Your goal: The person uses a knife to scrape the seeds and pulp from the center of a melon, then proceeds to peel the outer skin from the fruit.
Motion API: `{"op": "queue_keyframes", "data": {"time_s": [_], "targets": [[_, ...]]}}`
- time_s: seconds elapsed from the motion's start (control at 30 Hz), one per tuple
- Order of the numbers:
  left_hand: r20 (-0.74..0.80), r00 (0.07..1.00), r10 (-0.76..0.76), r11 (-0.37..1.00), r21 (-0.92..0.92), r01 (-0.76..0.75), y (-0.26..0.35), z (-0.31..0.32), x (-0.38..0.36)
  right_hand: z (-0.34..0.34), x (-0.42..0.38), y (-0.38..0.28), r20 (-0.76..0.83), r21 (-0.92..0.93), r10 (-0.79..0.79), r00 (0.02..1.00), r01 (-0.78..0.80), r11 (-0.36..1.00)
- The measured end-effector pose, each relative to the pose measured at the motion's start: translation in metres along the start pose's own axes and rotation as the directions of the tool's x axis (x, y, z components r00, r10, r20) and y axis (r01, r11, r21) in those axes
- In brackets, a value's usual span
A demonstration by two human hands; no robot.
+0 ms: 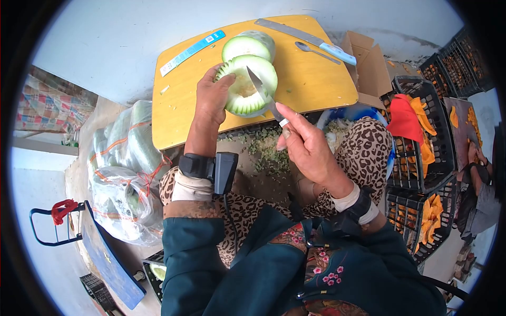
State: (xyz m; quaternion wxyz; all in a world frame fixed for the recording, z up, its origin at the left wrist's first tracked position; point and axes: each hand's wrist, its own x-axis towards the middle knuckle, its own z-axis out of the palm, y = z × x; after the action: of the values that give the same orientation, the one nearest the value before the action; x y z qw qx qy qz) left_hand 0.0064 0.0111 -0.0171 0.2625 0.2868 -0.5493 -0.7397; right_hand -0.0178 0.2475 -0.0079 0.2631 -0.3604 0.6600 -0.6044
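Observation:
My left hand (212, 96) grips the left rim of a hollowed winter melon piece (268, 73), its pale green flesh facing up. Scalloped notches run along the left and lower part of that rim. My right hand (311, 150) is closed around the handle of a small paring knife (256, 82), whose blade lies over the melon's hollow and right lower rim. Just behind it on the yellow table (311, 87) rests another cut winter melon piece (246, 46).
A long serrated knife (295, 30), a spoon (315, 51) and a blue-and-white knife sleeve (192, 51) lie on the table. Bagged winter melons (124, 142) stand left. Rightward are a cardboard box (371, 68), a basin (363, 112), black crates (440, 152) and another person (479, 195).

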Motion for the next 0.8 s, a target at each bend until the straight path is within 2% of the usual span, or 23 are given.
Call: {"op": "queue_keyframes", "data": {"time_s": [0.2, 0.3, 0.4, 0.5, 0.6, 0.8], "targets": [[-0.007, 1.0, -0.004, 1.0, -0.009, 0.004, 0.001, 0.002, -0.001, 0.001, 0.003, 0.003, -0.019, -0.011, -0.045, 0.999, 0.044, 0.999], [-0.002, 1.0, 0.005, 1.0, -0.002, -0.005, 0.0, 0.001, 0.0, -0.001, 0.002, -0.006, 0.001, -0.024, 0.032, 0.999, -0.032, 0.999], [0.003, 1.0, 0.006, 1.0, 0.006, -0.006, 0.0, 0.0, 0.0, 0.004, 0.0, 0.002, -0.043, -0.151, -0.092, 0.995, 0.084, 0.985], [-0.002, 1.0, 0.0, 1.0, 0.007, 0.0, -0.001, 0.0, 0.0, 0.009, -0.001, 0.003, -0.071, -0.219, -0.145, 0.987, 0.126, 0.968], [-0.009, 1.0, 0.001, 1.0, 0.004, -0.001, -0.001, 0.0, -0.001, 0.013, -0.002, 0.01, -0.095, -0.112, -0.117, 0.989, 0.106, 0.988], [-0.037, 0.999, -0.011, 1.0, -0.016, 0.01, -0.001, 0.0, -0.001, 0.016, -0.006, 0.009, -0.129, -0.078, -0.127, 0.984, 0.117, 0.99]]}}
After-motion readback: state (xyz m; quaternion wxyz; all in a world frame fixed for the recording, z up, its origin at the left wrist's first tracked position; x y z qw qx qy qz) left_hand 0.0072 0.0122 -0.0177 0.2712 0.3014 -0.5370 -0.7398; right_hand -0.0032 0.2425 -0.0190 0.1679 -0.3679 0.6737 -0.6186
